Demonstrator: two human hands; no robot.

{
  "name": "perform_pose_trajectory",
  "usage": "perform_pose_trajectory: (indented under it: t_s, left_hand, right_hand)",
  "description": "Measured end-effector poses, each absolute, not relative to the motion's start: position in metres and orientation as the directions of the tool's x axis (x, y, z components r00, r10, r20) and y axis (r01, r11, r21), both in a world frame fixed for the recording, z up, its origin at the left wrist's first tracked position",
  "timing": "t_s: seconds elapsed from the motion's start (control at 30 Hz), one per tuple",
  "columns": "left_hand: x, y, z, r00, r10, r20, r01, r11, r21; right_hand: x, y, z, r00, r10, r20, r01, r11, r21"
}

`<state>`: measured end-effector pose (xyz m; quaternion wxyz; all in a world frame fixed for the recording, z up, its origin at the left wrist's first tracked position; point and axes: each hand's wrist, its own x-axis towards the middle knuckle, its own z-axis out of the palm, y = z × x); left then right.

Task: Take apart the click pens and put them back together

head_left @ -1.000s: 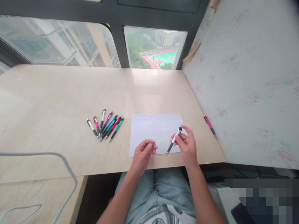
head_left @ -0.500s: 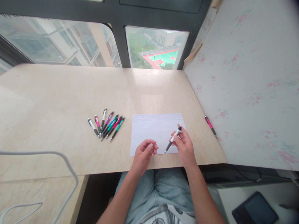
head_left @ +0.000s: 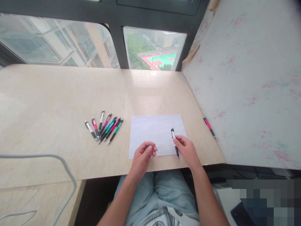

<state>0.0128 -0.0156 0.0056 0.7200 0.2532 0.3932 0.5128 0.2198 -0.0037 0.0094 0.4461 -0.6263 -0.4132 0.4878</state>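
Pale marble-look bench [head_left: 58, 94] under window [head_left: 152, 47]; floral-papered wall [head_left: 246, 78] at right. White sheet [head_left: 152, 131] near front edge, faint writing along top, too small for us to read. Right hand [head_left: 188, 150] grips white-and-black pen [head_left: 174, 141] over sheet, tip toward us. Left hand [head_left: 143, 155] loosely curled, holding nothing, resting at sheet's lower edge. Fan of pens [head_left: 104, 127] at left; pink pen [head_left: 208, 125] by wall. We see pixelated patch at lower right, contents hidden.

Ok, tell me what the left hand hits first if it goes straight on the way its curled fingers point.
The left hand points up-right over the paper sheet; first, probably, the white pen in the right hand.
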Motion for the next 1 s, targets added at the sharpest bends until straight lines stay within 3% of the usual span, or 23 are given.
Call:
perform_pose_trajectory:
  t_s: [0.13, 0.23, 0.33, 0.5, 0.83, 1.0]
  left_hand:
    - [0.012, -0.015, 0.005, 0.172, 0.937, -0.305, -0.547, 0.348, 0.761]
    - [0.012, -0.015, 0.004, 0.175, 0.936, -0.306, -0.554, 0.351, 0.755]
    - [0.012, -0.015, 0.004, 0.185, 0.933, -0.307, -0.555, 0.358, 0.751]
    - [0.012, -0.015, 0.004, 0.181, 0.933, -0.313, -0.561, 0.359, 0.746]
    - [0.012, -0.014, 0.005, 0.187, 0.931, -0.314, -0.574, 0.363, 0.734]
    - [0.012, -0.014, 0.006, 0.19, 0.93, -0.316, -0.58, 0.366, 0.728]
  right_hand:
    - [0.258, 0.0, 0.006, 0.278, 0.953, -0.12, 0.403, -0.229, -0.886]
    - [0.289, 0.007, 0.007, 0.318, 0.948, 0.022, 0.703, -0.221, -0.676]
    - [0.313, 0.016, 0.009, 0.344, 0.932, 0.113, 0.856, -0.262, -0.445]
    - [0.326, 0.022, 0.006, 0.344, 0.928, 0.143, 0.905, -0.286, -0.316]
    - [0.316, 0.006, 0.003, 0.412, 0.905, 0.107, 0.857, -0.346, -0.381]
    - [0.306, 0.007, 0.007, 0.476, 0.877, 0.066, 0.842, -0.433, -0.322]
